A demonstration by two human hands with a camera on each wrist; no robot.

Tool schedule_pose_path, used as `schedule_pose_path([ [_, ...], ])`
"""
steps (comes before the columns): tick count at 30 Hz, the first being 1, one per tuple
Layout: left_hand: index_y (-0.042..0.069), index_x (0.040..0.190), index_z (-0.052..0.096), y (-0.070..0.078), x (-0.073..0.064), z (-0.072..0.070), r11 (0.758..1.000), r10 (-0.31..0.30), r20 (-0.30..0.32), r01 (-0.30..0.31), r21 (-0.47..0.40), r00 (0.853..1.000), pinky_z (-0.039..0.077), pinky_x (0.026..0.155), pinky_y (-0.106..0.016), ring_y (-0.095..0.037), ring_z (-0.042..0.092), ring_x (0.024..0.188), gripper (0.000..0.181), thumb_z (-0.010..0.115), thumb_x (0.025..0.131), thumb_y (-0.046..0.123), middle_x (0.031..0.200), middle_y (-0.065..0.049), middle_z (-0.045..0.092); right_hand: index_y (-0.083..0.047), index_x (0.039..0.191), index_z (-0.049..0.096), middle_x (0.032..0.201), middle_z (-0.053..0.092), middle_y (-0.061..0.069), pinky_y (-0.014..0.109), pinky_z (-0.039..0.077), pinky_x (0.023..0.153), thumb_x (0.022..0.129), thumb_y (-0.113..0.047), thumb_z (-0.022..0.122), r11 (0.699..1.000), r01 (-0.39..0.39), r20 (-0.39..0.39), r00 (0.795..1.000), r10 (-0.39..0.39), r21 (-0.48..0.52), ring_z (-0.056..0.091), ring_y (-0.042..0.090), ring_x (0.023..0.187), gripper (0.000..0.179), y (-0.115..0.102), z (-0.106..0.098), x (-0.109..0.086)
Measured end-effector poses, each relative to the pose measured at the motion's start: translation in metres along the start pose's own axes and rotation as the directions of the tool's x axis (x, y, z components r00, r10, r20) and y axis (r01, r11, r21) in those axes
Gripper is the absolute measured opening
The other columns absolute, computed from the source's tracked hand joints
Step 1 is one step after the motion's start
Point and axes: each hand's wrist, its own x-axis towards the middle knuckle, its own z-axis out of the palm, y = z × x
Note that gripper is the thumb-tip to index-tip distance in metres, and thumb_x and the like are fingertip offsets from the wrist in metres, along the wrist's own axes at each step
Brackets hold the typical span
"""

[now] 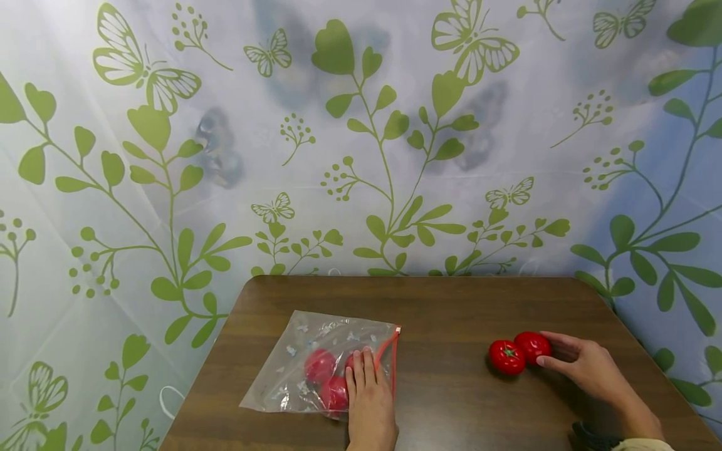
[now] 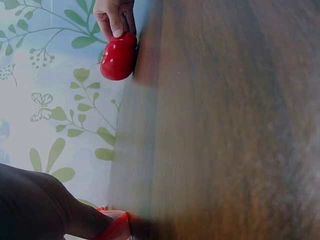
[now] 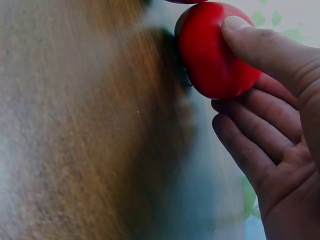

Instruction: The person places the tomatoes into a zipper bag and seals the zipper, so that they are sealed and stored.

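Note:
A clear zip bag (image 1: 282,369) with a red zip edge lies at the left of the table, several red tomatoes (image 1: 319,366) inside it. My left hand (image 1: 370,401) lies flat at the bag's right end, fingers straight over one of the tomatoes and the zip edge. To the right, my right hand (image 1: 592,369) holds a glossy red tomato (image 3: 215,55) between its thumb and fingers. Against that one sits another tomato (image 1: 506,357) with a green stem mark on top, on its left side.
The brown wooden table (image 1: 451,300) has rounded far corners. Behind it hangs a pale curtain (image 1: 271,100) with green leaves and butterflies. A dark band (image 1: 589,435) and a light sleeve (image 1: 643,445) show at the right wrist.

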Motion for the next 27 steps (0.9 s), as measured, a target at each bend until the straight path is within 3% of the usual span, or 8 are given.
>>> schedule_pose_path([
  [8,-0.005,0.144,0.063,0.001,0.000,0.001,1.000,-0.002,-0.001,0.002,-0.017,1.000,0.036,0.128,-0.064,-0.048,0.042,0.157,0.095,0.101,0.057,0.000,0.165,-0.026,0.049,0.003,0.144,0.067,0.138,0.069,0.035,0.029,0.067,0.077,0.090,-0.047,0.090,1.000,-0.003,-0.031,1.000,0.002,-0.006,0.077,0.045,0.114,0.077,-0.001,-0.004,-0.005],
  [18,-0.005,0.145,0.062,0.001,0.000,0.000,1.000,0.005,-0.002,-0.005,-0.003,1.000,0.037,0.128,-0.064,-0.048,0.043,0.157,0.098,0.101,0.056,0.002,0.165,-0.027,0.049,0.001,0.143,0.069,0.139,0.068,0.037,0.030,0.066,0.074,0.090,-0.050,0.090,0.998,-0.039,-0.078,0.996,0.034,-0.056,0.078,0.046,0.112,0.076,-0.006,-0.017,-0.022],
  [21,-0.005,0.145,0.061,0.000,0.000,-0.001,1.000,0.007,0.001,-0.007,0.001,1.000,0.036,0.128,-0.064,-0.048,0.042,0.157,0.099,0.102,0.055,0.003,0.165,-0.027,0.049,0.002,0.144,0.068,0.139,0.067,0.037,0.027,0.065,0.071,0.090,-0.051,0.089,0.997,-0.065,-0.090,0.994,0.061,-0.043,0.082,0.036,0.105,0.079,-0.011,-0.022,-0.027],
  [24,-0.005,0.146,0.061,0.000,0.000,-0.001,1.000,0.007,0.007,-0.007,-0.002,1.000,0.036,0.128,-0.064,-0.048,0.041,0.158,0.101,0.103,0.054,0.004,0.166,-0.026,0.048,0.001,0.145,0.067,0.139,0.067,0.036,0.024,0.064,0.068,0.090,-0.050,0.089,0.997,-0.073,-0.107,0.992,0.070,-0.024,0.081,0.008,0.096,0.079,-0.019,-0.026,-0.033],
  [27,-0.004,0.146,0.061,0.000,0.000,-0.001,1.000,0.007,0.014,-0.007,0.002,1.000,0.036,0.128,-0.064,-0.048,0.041,0.158,0.102,0.103,0.053,0.006,0.166,-0.026,0.048,-0.001,0.145,0.068,0.138,0.068,0.035,0.020,0.062,0.067,0.089,-0.048,0.091,0.998,-0.055,-0.123,0.991,0.055,0.002,0.069,-0.013,0.092,0.077,-0.030,-0.026,-0.038],
])
